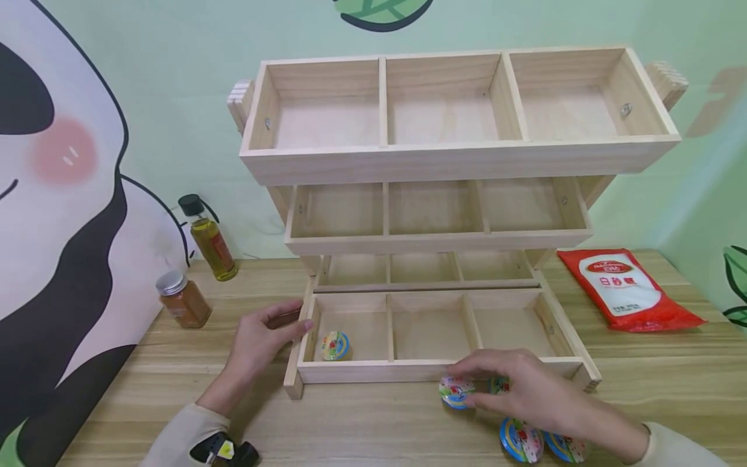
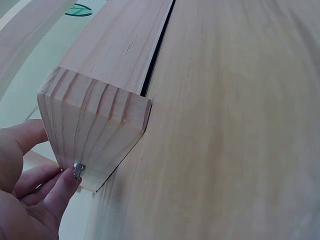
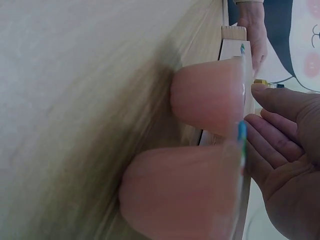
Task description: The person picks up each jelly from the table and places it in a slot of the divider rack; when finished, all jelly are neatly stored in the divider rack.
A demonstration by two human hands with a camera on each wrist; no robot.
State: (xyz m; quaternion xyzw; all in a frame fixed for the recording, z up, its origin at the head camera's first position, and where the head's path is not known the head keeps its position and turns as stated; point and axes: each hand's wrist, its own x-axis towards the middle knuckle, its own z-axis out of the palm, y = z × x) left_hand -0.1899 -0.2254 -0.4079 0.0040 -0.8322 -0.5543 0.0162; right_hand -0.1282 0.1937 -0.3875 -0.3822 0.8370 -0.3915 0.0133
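In the head view my left hand (image 1: 265, 337) grips the left end of the lowest box of a tiered wooden rack (image 1: 373, 373). The left wrist view has its thumb against the end face (image 2: 95, 120), beside a small screw (image 2: 79, 170). My right hand (image 1: 525, 389) reaches over a jelly cup (image 1: 455, 393) at the box's front, fingertips and thumb right at its printed lid. Two pink jelly cups (image 3: 207, 95) stand below the palm in the right wrist view. Another jelly cup (image 1: 335, 346) sits in the left compartment. The right hand partly hides a further cup (image 1: 498, 385).
More jelly cups (image 1: 521, 440) stand near the front edge, partly under the right forearm. A red sugar bag (image 1: 630, 292) lies right of the rack. At left are an oil bottle (image 1: 214, 246) and a spice jar (image 1: 183, 301). Upper tiers (image 1: 455, 162) overhang behind the lowest box.
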